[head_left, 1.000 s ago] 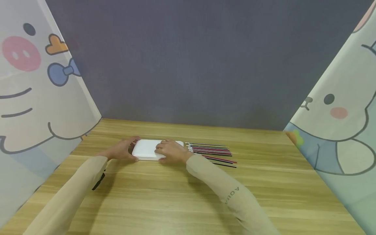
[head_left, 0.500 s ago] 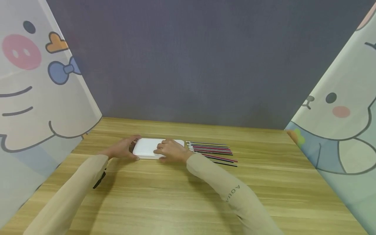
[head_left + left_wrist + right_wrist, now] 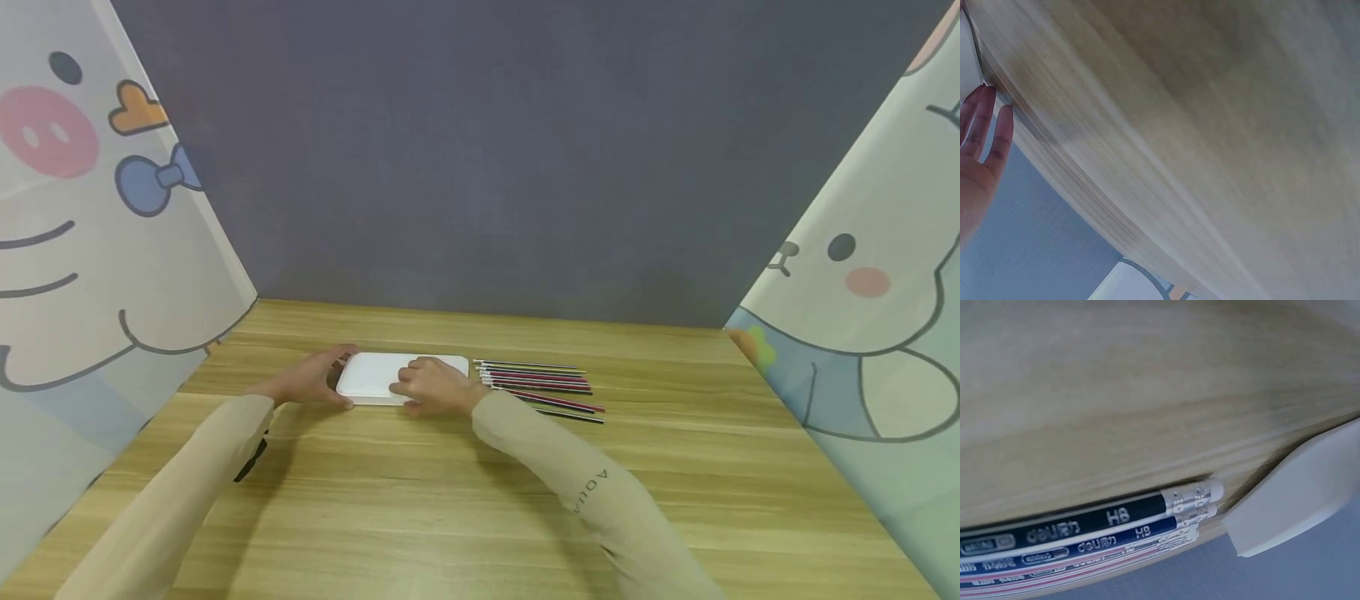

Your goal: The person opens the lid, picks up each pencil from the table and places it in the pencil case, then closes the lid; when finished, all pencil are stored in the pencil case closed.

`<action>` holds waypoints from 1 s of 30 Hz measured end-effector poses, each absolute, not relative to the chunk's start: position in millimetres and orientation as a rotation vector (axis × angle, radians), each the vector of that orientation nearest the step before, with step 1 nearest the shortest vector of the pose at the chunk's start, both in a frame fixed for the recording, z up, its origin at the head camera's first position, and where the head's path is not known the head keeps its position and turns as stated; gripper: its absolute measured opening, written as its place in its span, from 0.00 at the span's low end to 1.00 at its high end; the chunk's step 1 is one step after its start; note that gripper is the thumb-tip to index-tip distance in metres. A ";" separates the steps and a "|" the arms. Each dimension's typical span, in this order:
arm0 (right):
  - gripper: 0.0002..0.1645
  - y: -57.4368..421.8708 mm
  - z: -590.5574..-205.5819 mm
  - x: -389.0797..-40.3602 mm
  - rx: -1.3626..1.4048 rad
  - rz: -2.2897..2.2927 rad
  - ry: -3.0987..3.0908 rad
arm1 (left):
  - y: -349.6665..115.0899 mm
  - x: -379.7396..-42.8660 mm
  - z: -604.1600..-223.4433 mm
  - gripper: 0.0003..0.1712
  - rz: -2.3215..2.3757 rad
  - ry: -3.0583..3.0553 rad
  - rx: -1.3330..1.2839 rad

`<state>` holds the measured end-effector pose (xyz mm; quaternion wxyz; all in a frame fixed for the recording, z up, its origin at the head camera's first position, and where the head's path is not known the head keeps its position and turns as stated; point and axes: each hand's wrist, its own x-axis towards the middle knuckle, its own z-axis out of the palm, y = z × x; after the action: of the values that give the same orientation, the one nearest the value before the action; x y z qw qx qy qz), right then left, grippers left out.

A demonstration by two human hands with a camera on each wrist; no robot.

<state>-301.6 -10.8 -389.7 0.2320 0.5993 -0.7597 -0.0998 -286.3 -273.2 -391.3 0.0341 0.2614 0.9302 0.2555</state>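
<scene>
A white rectangular case [image 3: 375, 371] with rounded corners lies flat on the wooden table. My left hand [image 3: 309, 379] spans its left end, thumb at the near corner and fingers at the far one. In the left wrist view, the fingertips [image 3: 988, 94] meet the case's corner [image 3: 969, 62]. Over the lid's right half, my right hand [image 3: 435, 386] has curled fingers on top, with the thumb low at the near edge. Several pencils [image 3: 536, 379] with white eraser ends lie just right of the case. Part of the lid is hidden under the right hand.
In the right wrist view, a dark HB pencil [image 3: 1085, 525] lies in front of the others, its eraser end close to the case. A grey wall [image 3: 480, 167] stands behind the table [image 3: 420, 517]. Cartoon-printed panels [image 3: 97, 317] flank both sides.
My right hand has slid slightly left along the lid, its fingers more curled. The left hand, case and pencils keep their places; the head view has shifted a little.
</scene>
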 end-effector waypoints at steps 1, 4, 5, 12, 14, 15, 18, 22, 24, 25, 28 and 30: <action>0.13 -11.0 -390.1 -301.8 1.647 -0.275 -2.080 | -273.3 -286.2 -391.0 0.53 0.787 2.858 0.811; 0.13 -11.9 -392.1 -302.8 1.641 -0.297 -2.064 | -273.5 -287.4 -391.6 0.53 0.778 2.863 0.815; 0.13 -12.1 -392.8 -303.0 1.637 -0.307 -2.063 | -273.6 -288.0 -392.0 0.53 0.776 2.863 0.809; 0.11 -13.3 -393.8 -301.7 1.624 -0.315 -2.041 | -276.1 -290.3 -394.5 0.54 0.758 2.865 0.793; 0.11 -13.3 -394.0 -301.1 1.625 -0.305 -2.035 | -277.6 -291.0 -396.3 0.54 0.751 2.869 0.795; 0.11 -13.3 -394.1 -300.7 1.625 -0.300 -2.032 | -278.1 -291.5 -397.3 0.54 0.746 2.872 0.799; 0.10 -13.1 -393.9 -299.4 1.629 -0.286 -2.028 | -279.3 -292.4 -399.6 0.54 0.743 2.877 0.797; 0.10 -12.7 -392.9 -297.7 1.629 -0.290 -2.037 | -280.0 -293.4 -400.9 0.55 0.754 2.865 0.795; 0.10 -12.6 -392.7 -297.5 1.629 -0.298 -2.043 | -280.0 -293.4 -400.8 0.55 0.757 2.862 0.793; 0.10 -12.4 -392.3 -297.5 1.629 -0.301 -2.047 | -280.0 -293.4 -400.6 0.55 0.754 2.863 0.794; 0.11 -12.1 -392.0 -298.7 1.632 -0.304 -2.063 | -279.4 -293.2 -399.5 0.55 0.746 2.870 0.796; 0.12 -11.3 -391.7 -299.9 1.637 -0.299 -2.087 | -279.1 -293.3 -398.8 0.54 0.739 2.872 0.798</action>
<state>-299.9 -11.3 -391.7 0.2341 0.5964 -0.7600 -0.1089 -293.3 -279.1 -398.8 0.0350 0.2596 0.9346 0.2406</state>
